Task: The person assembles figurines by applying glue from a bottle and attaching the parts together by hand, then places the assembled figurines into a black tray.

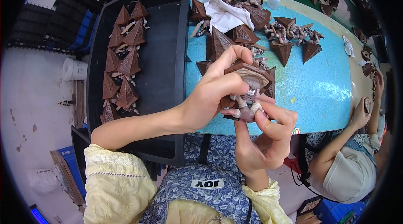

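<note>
Above the near edge of the blue work surface (pixel 323 94), I hold a small painted figurine (pixel 247 114) with pale and greyish limbs. It joins a brown many-sided piece (pixel 256 73) whose hollow, cream-coloured side shows. My left hand (pixel 205 94) is closed on the brown piece from the left, thumb across its rim. My right hand (pixel 268 140) pinches the figurine's lower part between thumb and fingers. Just beyond my hands lie several brown pointed pieces (pixel 221 41) with figures among them. My fingers hide part of the figurine.
A black tray (pixel 166 56) at left holds rows of brown pointed figurines (pixel 128 62). A white cloth (pixel 224 16) drapes over pieces at the back, near a white nozzle bottle (pixel 274 0). More figurines (pixel 289 33) lie right of centre. A co-worker (pixel 344 161) sits at right, handling a piece.
</note>
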`<control>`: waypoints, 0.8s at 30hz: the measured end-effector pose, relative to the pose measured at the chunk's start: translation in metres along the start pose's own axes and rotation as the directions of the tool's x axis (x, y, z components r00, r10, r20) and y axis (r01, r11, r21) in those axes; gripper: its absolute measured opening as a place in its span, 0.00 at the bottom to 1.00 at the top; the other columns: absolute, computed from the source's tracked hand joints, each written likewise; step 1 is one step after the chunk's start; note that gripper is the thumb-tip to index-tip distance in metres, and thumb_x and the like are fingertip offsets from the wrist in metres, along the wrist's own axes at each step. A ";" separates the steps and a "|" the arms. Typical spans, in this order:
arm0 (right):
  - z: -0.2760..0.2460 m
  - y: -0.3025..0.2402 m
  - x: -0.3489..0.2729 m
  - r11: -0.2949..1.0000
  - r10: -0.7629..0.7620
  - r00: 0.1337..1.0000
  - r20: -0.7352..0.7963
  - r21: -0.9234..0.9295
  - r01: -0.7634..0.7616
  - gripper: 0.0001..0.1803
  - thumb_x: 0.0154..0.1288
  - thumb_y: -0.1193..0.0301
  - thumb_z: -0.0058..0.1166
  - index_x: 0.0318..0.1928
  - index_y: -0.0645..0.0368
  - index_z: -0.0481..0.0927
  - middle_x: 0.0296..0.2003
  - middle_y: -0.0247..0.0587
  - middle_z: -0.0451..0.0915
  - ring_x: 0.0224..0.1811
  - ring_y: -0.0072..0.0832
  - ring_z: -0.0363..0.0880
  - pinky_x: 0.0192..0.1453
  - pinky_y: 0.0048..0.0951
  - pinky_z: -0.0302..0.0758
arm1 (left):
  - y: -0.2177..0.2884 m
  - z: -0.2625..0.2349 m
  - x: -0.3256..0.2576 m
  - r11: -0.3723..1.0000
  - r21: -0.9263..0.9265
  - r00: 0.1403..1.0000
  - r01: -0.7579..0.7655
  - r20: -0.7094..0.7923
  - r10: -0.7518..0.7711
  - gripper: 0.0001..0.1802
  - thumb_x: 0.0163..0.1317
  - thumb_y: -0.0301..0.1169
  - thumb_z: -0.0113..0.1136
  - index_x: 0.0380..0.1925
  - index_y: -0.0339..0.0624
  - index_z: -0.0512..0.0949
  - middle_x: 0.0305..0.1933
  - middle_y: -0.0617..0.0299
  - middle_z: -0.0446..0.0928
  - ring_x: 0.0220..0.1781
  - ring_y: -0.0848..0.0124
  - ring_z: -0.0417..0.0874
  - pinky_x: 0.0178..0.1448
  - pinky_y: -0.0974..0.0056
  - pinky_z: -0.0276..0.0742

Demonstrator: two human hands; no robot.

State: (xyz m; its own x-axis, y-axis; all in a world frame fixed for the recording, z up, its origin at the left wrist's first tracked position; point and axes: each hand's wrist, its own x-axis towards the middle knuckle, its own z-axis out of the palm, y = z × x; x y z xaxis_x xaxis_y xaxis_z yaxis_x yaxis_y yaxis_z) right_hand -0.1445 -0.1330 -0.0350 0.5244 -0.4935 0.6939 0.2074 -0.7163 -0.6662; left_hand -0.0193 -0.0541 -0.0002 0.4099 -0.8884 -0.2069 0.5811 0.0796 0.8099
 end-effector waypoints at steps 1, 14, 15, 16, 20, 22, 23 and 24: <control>-0.001 -0.001 0.001 1.000 0.001 1.000 0.000 -0.002 -0.001 0.27 0.35 0.85 0.72 0.40 0.59 0.77 0.40 0.44 0.80 0.36 0.35 0.75 0.38 0.30 0.71 | 0.000 0.001 -0.001 0.999 -0.032 1.000 0.018 0.000 -0.018 0.19 0.56 0.28 0.46 0.49 0.45 0.59 0.51 0.49 0.73 0.48 0.56 0.83 0.37 0.72 0.78; -0.021 -0.015 -0.002 0.978 0.195 0.980 -0.031 0.077 -0.192 0.16 0.52 0.82 0.63 0.42 0.67 0.74 0.46 0.54 0.78 0.48 0.38 0.76 0.58 0.36 0.70 | 0.093 -0.040 -0.082 0.056 0.996 0.974 0.074 -0.084 0.210 0.11 0.64 0.25 0.54 0.44 0.39 0.67 0.42 0.59 0.72 0.40 0.74 0.82 0.39 0.70 0.77; -0.027 -0.006 -0.007 0.967 0.255 0.966 -0.040 0.015 -0.254 0.13 0.55 0.83 0.59 0.42 0.69 0.74 0.47 0.55 0.77 0.49 0.38 0.76 0.59 0.36 0.70 | 0.099 -0.040 -0.092 0.024 0.956 0.956 0.292 -0.293 0.028 0.12 0.63 0.28 0.56 0.45 0.41 0.68 0.42 0.57 0.72 0.40 0.69 0.83 0.41 0.66 0.78; -0.028 0.003 -0.011 0.948 0.311 0.949 -0.054 -0.053 -0.314 0.10 0.57 0.85 0.56 0.41 0.70 0.74 0.48 0.57 0.76 0.49 0.38 0.75 0.59 0.37 0.69 | 0.104 -0.040 -0.101 -0.036 0.875 0.863 0.483 -0.482 -0.151 0.13 0.62 0.30 0.58 0.45 0.42 0.69 0.42 0.54 0.72 0.40 0.63 0.84 0.43 0.62 0.79; -0.006 0.010 -0.014 0.952 0.300 0.943 0.146 0.014 -0.305 0.08 0.59 0.88 0.51 0.40 0.71 0.74 0.47 0.56 0.76 0.49 0.39 0.75 0.58 0.36 0.70 | 0.025 -0.077 -0.161 -0.350 0.859 0.900 0.373 -0.427 -0.087 0.23 0.57 0.36 0.63 0.51 0.45 0.69 0.49 0.43 0.64 0.42 0.46 0.79 0.42 0.50 0.79; -0.002 0.003 -0.011 0.975 0.219 0.953 0.209 -0.008 -0.222 0.06 0.60 0.87 0.51 0.39 0.70 0.75 0.46 0.55 0.77 0.49 0.38 0.76 0.58 0.36 0.70 | 0.014 -0.077 -0.172 -0.465 0.793 0.889 0.394 -0.458 -0.029 0.25 0.55 0.35 0.65 0.51 0.44 0.69 0.50 0.43 0.63 0.45 0.47 0.78 0.37 0.51 0.80; -0.003 0.003 -0.010 0.969 0.244 0.951 0.188 -0.014 -0.246 0.05 0.61 0.86 0.52 0.38 0.70 0.75 0.44 0.54 0.77 0.48 0.36 0.76 0.57 0.35 0.70 | 0.013 -0.078 -0.177 -0.458 0.795 0.888 0.398 -0.459 -0.025 0.25 0.55 0.35 0.65 0.51 0.44 0.69 0.50 0.43 0.63 0.45 0.47 0.78 0.37 0.51 0.80; -0.005 0.005 -0.011 0.970 0.240 0.952 0.192 -0.015 -0.241 0.05 0.61 0.86 0.52 0.38 0.70 0.75 0.44 0.54 0.77 0.48 0.36 0.76 0.57 0.35 0.70 | 0.013 -0.079 -0.182 -0.453 0.788 0.882 0.416 -0.471 -0.009 0.25 0.55 0.36 0.65 0.51 0.44 0.68 0.49 0.42 0.64 0.44 0.47 0.79 0.36 0.51 0.80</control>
State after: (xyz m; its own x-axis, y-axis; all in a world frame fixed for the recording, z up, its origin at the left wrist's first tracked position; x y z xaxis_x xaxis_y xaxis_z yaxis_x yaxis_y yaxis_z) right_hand -0.1534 -0.1343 -0.0446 0.7075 -0.5464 0.4481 0.0622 -0.5835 -0.8097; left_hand -0.0307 0.1448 0.0043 0.6876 -0.5715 -0.4478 -0.6470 -0.7622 -0.0208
